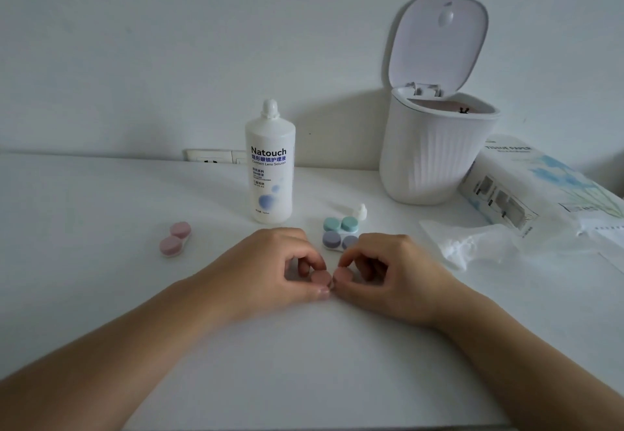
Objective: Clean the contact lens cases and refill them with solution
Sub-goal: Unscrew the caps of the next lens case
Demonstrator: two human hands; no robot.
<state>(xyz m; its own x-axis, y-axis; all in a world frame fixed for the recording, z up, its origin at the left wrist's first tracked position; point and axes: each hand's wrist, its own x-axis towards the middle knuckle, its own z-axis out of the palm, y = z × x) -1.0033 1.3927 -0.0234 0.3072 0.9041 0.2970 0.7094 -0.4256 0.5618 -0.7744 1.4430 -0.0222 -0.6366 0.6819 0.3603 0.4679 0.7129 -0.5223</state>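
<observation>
A pink lens case (331, 278) lies on the white table in front of me. My left hand (275, 266) pinches its left cap between thumb and fingers. My right hand (393, 268) pinches its right cap the same way. A second pink case (175, 239) lies to the left with both caps on. Behind my right hand sit a green-capped case (340, 224) and a purple-capped case (336, 239), the purple one partly hidden by my fingers. The white solution bottle (271, 163) stands upright behind them, capped.
A small white bin (435, 157) with its lid up stands at the back right. Beside it lies a tissue pack (540, 187) with a crumpled tissue (469, 245) in front. A small white dropper bottle (360, 211) lies behind the green case. A wall socket (216, 156) is behind the table.
</observation>
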